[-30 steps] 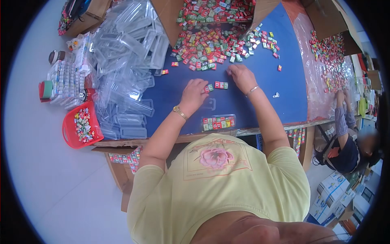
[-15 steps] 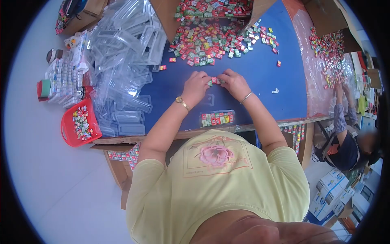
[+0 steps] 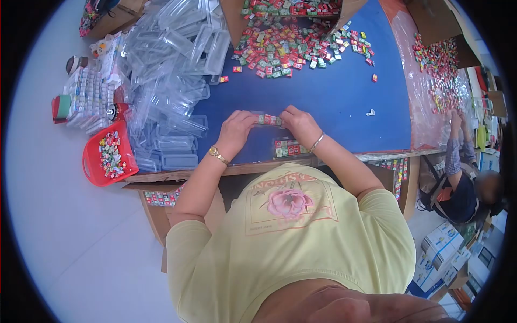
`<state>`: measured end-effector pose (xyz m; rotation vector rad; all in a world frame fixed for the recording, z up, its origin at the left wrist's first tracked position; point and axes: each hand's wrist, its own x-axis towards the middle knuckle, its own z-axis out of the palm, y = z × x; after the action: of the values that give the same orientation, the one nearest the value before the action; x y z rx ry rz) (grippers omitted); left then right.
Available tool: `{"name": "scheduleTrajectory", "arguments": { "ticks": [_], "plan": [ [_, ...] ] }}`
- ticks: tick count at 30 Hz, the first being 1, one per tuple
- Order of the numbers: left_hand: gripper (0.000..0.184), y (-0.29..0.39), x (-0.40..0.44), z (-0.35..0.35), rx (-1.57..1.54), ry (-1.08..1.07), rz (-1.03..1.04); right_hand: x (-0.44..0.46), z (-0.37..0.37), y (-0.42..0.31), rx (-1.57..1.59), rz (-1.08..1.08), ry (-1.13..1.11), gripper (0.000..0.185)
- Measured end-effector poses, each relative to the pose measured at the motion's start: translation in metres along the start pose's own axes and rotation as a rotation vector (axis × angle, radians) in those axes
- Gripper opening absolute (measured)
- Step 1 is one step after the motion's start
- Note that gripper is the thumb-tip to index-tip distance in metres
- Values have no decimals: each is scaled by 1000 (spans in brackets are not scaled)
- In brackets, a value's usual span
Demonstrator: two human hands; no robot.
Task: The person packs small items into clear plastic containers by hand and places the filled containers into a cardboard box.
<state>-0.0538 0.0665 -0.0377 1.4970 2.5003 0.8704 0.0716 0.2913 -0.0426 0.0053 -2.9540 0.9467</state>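
Note:
A short row of small red, green and white boxes (image 3: 267, 119) lies between my two hands, with clear plastic showing along its edge. My left hand (image 3: 237, 133) is closed at its left end, fingertips pinched there. At the right end, the bent fingers of my right hand (image 3: 301, 129) grip the row; whether they also hold the plastic I cannot tell. Nearer my body stands a clear tray filled with similar boxes (image 3: 290, 147), partly covered by my right hand and wrist. Farther off, a loose heap of these small boxes (image 3: 280, 48) spreads out of a cardboard box.
Clear plastic trays (image 3: 167, 70) are piled at the left of the blue tabletop (image 3: 344, 113). A red basket (image 3: 89, 161) of small pieces stands beyond the left edge. A small white piece (image 3: 370, 112) lies at right. Another person's hands (image 3: 456, 116) work at the far right.
Both hands have come slightly nearer my body, the left one also leftward. The row of boxes now lies where the clear tray was. My right hand now partly covers the filled tray.

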Motion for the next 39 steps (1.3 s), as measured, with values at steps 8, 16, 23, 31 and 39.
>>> {"name": "scheduleTrajectory", "arguments": {
  "ticks": [8, 16, 23, 31, 39],
  "plan": [
    [18, 2, -11, 2, 29, 195, 26, 14, -15, -9, -91, -128, 125, 15],
    [16, 2, -26, 9, -60, 294, -57, 42, 15, -6, -130, -420, 56, 27],
    [27, -16, -59, -61, 433, 293, -461, 40, 6, -20, -234, -202, 4, 34],
    [16, -63, -59, -100, 583, 7, -239, 6, -48, -18, -13, -200, -18, 27],
    [16, -33, -18, -57, 327, 305, 38, -70, -45, -19, -144, -248, -142, 28]
  ]
}}
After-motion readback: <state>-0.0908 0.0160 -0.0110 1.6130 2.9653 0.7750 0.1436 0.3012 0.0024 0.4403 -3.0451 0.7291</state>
